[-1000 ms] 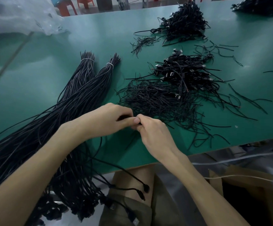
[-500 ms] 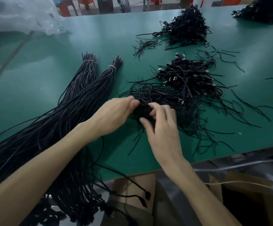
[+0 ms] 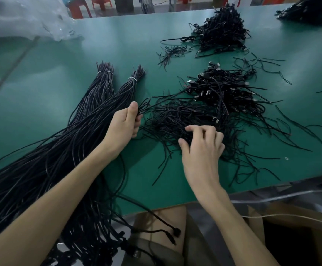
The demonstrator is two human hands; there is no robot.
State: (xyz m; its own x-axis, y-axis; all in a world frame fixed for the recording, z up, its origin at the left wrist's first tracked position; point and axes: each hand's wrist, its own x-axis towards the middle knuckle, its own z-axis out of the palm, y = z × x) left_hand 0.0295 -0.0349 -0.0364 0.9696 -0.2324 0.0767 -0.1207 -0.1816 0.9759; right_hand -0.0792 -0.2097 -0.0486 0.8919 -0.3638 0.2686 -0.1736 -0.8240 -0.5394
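On the green surface, the hands, joined a second ago, have parted: the left hand grips a small coiled cable just beside the tie pile, while the right hand, fingers loosely spread, touches that pile.

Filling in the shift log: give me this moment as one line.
left hand: grips looped thin black wires | right hand: fingers bent over loose wire pile, grasp unclear | tied cable bundles: lying at left

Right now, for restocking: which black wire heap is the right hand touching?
The nearest heap of thin loose strands, under the right hand; the plug-ended heap behind it and the far heap lie untouched.
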